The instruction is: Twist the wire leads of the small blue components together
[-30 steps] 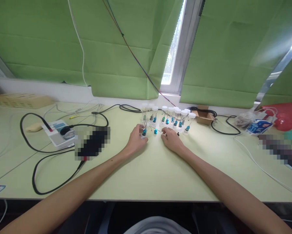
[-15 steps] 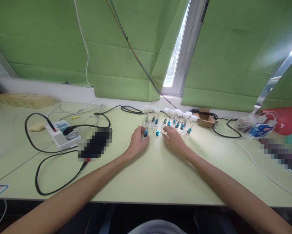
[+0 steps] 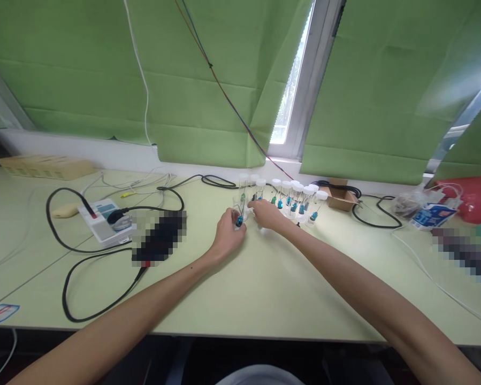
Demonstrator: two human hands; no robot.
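My left hand (image 3: 229, 236) rests on the pale green table (image 3: 256, 289), its fingers curled round a small clear vial (image 3: 238, 216) with a blue part inside. Just right of it, my right hand (image 3: 266, 215) has its fingers pinched close to that vial; what they hold is too small to name. Behind both hands stands a row of several clear vials with white caps (image 3: 294, 195), each with a small blue or green part in it.
A white power strip (image 3: 101, 219) with a black plug and looping black cables (image 3: 69, 278) lies to the left. A small cardboard box (image 3: 336, 195) and a black cable coil sit behind the vials. Bags and a red item (image 3: 471, 195) are far right. Green blinds hang behind.
My right hand has slid left, from beside a loose blue part on the table to right next to the vial in my left hand. The left hand has stayed put.
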